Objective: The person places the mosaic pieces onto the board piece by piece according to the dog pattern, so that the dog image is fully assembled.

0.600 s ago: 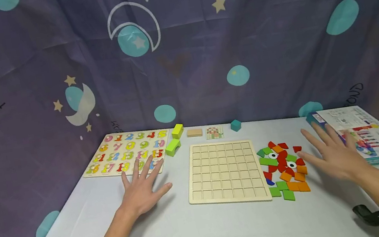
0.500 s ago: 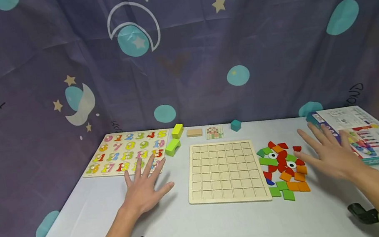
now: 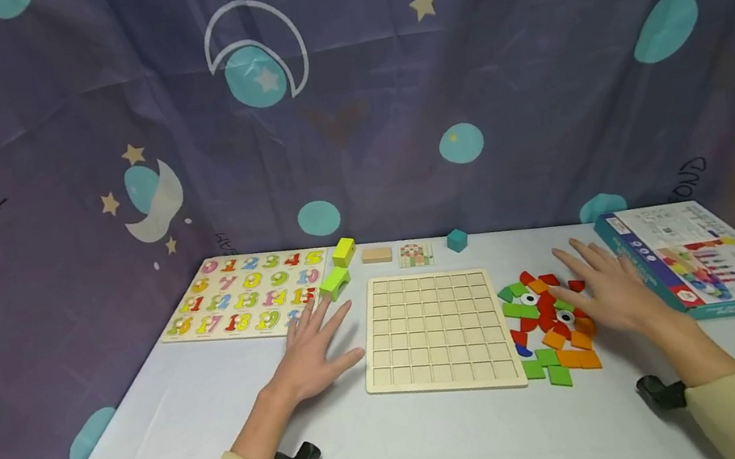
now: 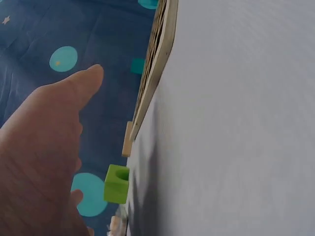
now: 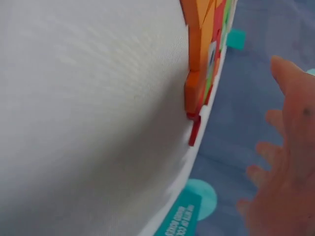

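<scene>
In the head view my left hand (image 3: 312, 356) hovers with spread fingers just left of a square wooden grid board (image 3: 439, 332). Its fingertips overlap the lower right corner of a number puzzle board (image 3: 243, 301) in this view. My right hand (image 3: 610, 289) is also spread, over the right side of a heap of flat coloured tiles (image 3: 548, 312) in red, green, orange and blue, two with white eyes. Both hands hold nothing. The left wrist view shows the thumb (image 4: 88, 81) extended above the table, near the grid board's edge (image 4: 162, 59). The right wrist view has the fingers (image 5: 268, 150) apart from the orange tiles (image 5: 197, 49).
Along the back stand a yellow block (image 3: 344, 252), a green arched block (image 3: 335, 283), a flat wooden block (image 3: 376, 256), a patterned card (image 3: 416, 255) and a teal block (image 3: 457, 241). A flat box (image 3: 712, 259) lies at the right. A patterned curtain (image 3: 374, 97) hangs behind the white table (image 3: 450, 445).
Both hands have moved inward: the left one rightward toward the grid board, the right one leftward, now overlapping the tiles. The board, tiles and blocks stay in place.
</scene>
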